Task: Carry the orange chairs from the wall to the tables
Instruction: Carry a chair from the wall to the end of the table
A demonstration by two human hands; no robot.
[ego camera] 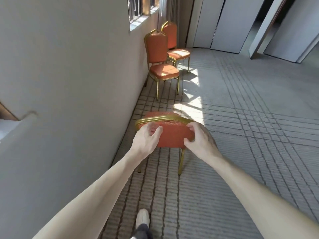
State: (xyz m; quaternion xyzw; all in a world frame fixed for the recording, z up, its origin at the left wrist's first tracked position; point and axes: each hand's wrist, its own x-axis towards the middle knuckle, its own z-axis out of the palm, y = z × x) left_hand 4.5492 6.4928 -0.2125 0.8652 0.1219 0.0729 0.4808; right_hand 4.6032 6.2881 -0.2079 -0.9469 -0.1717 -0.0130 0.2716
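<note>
My right hand (200,141) gripped the backrest of the nearest orange chair (170,136); my left hand (145,138) curled at its other corner, whether clasping it I couldn't tell.

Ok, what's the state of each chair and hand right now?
Nearest chair: upright on carpet, by the wall.
Middle chair: upright against wall, untouched.
Far chair: upright against wall, untouched.
Right hand: grips nearest chair's backrest edge.
Left hand: curled at backrest, grip unclear.
</note>
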